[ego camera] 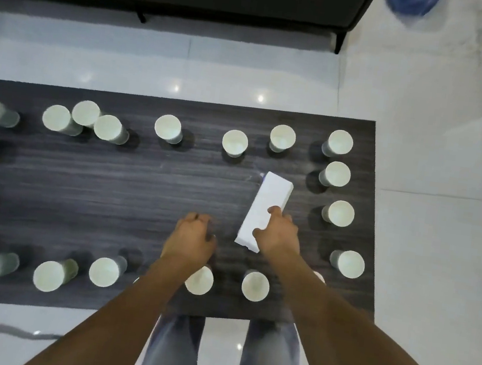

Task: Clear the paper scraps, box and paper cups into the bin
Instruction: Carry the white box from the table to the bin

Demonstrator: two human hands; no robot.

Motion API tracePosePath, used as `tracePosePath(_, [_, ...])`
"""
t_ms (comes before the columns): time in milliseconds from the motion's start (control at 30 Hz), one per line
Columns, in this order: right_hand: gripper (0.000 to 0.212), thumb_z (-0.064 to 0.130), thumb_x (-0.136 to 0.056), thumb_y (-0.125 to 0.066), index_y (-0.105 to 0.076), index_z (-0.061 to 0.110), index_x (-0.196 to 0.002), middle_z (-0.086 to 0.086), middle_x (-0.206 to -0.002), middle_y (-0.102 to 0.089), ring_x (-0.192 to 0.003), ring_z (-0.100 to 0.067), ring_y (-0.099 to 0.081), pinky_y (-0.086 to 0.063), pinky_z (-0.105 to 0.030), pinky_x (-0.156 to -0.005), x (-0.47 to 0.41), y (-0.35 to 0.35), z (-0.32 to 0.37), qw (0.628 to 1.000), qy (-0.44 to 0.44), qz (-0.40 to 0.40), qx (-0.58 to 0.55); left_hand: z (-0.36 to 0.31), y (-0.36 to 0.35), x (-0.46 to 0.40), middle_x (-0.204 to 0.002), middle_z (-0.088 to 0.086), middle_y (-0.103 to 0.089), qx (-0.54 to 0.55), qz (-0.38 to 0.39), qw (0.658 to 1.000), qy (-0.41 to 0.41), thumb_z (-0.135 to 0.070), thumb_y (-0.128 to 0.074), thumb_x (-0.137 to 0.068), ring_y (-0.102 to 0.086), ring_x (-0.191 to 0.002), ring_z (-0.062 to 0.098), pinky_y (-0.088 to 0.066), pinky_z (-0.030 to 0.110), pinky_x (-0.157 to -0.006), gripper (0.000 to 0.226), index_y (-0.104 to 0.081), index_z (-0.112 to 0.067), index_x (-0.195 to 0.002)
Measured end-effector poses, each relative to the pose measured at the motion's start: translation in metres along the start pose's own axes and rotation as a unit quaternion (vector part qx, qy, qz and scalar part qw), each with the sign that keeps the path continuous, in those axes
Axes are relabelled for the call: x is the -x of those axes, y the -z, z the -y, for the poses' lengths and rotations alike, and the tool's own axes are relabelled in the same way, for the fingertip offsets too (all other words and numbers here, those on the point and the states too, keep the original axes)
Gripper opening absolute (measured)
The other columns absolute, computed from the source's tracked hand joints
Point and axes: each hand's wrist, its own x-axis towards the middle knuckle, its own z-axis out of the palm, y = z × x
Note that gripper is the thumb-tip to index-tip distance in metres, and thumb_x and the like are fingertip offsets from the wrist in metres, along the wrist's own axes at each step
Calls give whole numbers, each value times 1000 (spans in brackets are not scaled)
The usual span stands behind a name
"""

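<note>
Paper cups (234, 142) ringing dark table (111, 183), several cut off at left edge, one near-edge cup half hidden under right forearm. Blue bin (410, 1) (blurred, cropped) far right on floor. White box (265, 210) lying right of centre, gripped at near end by right hand (277, 236). Left hand (192, 237) curled knuckles-up on tabletop; contents, if any, hidden. Open tabletop mid-left.
</note>
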Motion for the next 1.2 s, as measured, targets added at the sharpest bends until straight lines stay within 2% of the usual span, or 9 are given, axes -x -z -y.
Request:
tracePosePath(167, [63, 32, -93, -57, -24, 23, -145, -10, -146, -30, -126, -35, -35, -40, -47, -100, -56, -47, 9, 998, -46, -43, -25, 27, -8, -61, -136, 8, -44, -7, -6, 999, -42, -23, -54, -93, -45, -122, 26, -44, 41, -99, 42, -48, -11, -132])
tracePosePath(367, [74, 36, -94, -55, -10, 25, -151, -15, -159, -3, -136, -40, -22, -29, -50, -110, -107, -90, 5, 987, -92, -131, -4, 50, -39, -109, -133, 5, -44, -6, -26, 995, -97, -22, -60, -91, -50, -116, 25, -44, 37, -97, 39, -53, -12, -128])
tracePosePath(467, [81, 33, -93, -57, -2, 28, -152, -16, -159, 5, -137, -42, -21, -30, -52, -110, -120, -104, 1, 981, -104, -162, -13, 57, -56, -120, -128, 4, -47, -7, -20, 992, -121, -20, -62, -88, -51, -112, 24, -46, 37, -95, 39, -55, -13, -126])
tracePosePath(567, [83, 37, -92, -57, 1, 36, -151, -23, -157, 3, -136, -43, -23, -31, -53, -109, -125, -114, -4, 976, -118, -181, -42, 60, -68, -125, -123, 5, -48, -9, -14, 990, -139, -17, -63, -87, -51, -111, 24, -45, 37, -98, 37, -57, -11, -123])
tracePosePath(667, [83, 38, -91, -57, 1, 39, -151, -26, -154, -8, -133, -42, -28, -34, -52, -107, -125, -123, -7, 971, -121, -197, -55, 61, -77, -127, -123, 5, -49, -11, -17, 989, -146, -18, -64, -86, -51, -113, 24, -44, 38, -100, 38, -58, -12, -123])
tracePosePath(800, [85, 32, -89, -63, -4, 40, -150, -21, -148, -17, -126, -36, -33, -36, -49, -105, -122, -123, -10, 970, -107, -209, -68, 60, -81, -123, -124, 4, -49, -24, -24, 987, -155, -19, -63, -87, -50, -113, 20, -40, 28, -95, 37, -57, -14, -124])
tracePosePath(1067, [83, 36, -91, -58, -1, 41, -151, -20, -153, -10, -129, -37, -30, -34, -47, -106, -69, -93, -13, 984, -27, -168, -46, 37, -60, -88, -129, 8, -48, -48, -20, 986, -157, -17, -62, -88, -49, -119, 25, -40, 32, -101, 39, -56, -9, -125])
tracePosePath(1200, [84, 38, -91, -60, 0, 39, -151, -19, -153, -12, -130, -36, -30, -34, -46, -104, -8, -61, -23, 984, 7, -175, -31, 1, -36, -47, -132, 5, -47, -57, -28, 985, -160, -20, -62, -89, -51, -115, 23, -43, 34, -99, 39, -55, -11, -126])
